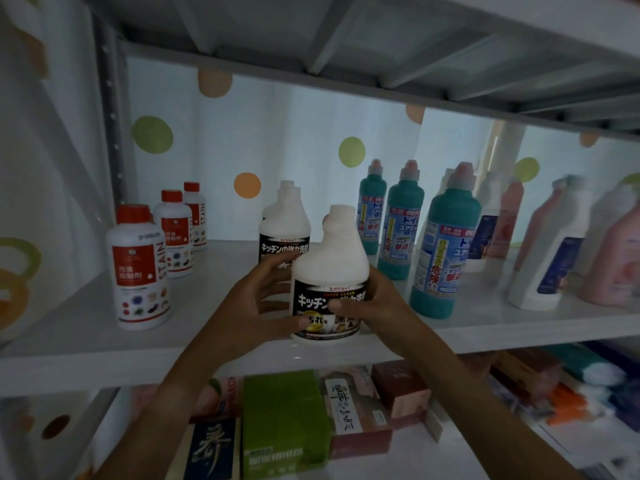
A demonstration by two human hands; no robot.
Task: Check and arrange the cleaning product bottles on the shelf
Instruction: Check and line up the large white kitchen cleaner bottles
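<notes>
Gripping front bottle (329,271) (near shelf edge (104,365))

Both bare forearms reach up and forward from the lower edge of the view, converging toward the middle. The left hand (258,303) curls its fingers inward with the thumb low, gripping. The right hand (369,308) mirrors it, thumb pressed across the front, fingers wrapped behind.

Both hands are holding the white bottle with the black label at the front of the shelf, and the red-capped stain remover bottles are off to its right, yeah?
Not quite. The head view shows the left hand and right hand gripping the white bottle with the black label, but the red-capped stain remover bottles stand to its left. The teal bottles are on its right.
</notes>
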